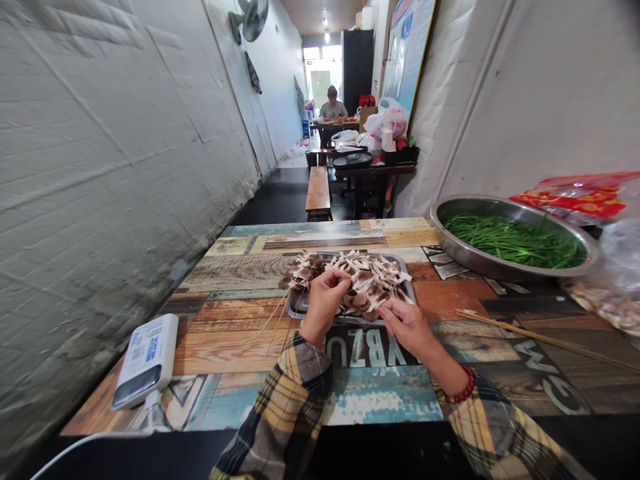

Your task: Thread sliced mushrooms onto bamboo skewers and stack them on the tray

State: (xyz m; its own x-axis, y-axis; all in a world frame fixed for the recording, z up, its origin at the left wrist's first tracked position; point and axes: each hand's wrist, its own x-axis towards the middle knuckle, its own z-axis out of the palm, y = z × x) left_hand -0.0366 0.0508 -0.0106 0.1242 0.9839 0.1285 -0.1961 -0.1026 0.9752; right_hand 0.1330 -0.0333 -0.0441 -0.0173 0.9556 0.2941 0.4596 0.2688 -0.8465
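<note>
A metal tray (295,308) on the patterned table (230,347) holds a heap of sliced mushrooms (373,280). At the tray's left end lie finished mushroom skewers (300,270), their sticks reaching over the rim. My left hand (325,293) is over the heap, its fingers curled onto mushroom slices. My right hand (407,323) rests at the tray's near right corner, fingers pinched together on something I cannot make out. Both arms wear plaid sleeves, and a red bead bracelet (460,393) circles the right wrist.
A big steel bowl of green stalks (515,240) stands at the right, with plastic bags (580,193) behind it. Loose bamboo sticks (545,340) lie right of the tray. A white power bank (147,360) sits near left. Far off, a person (333,107) sits at another table.
</note>
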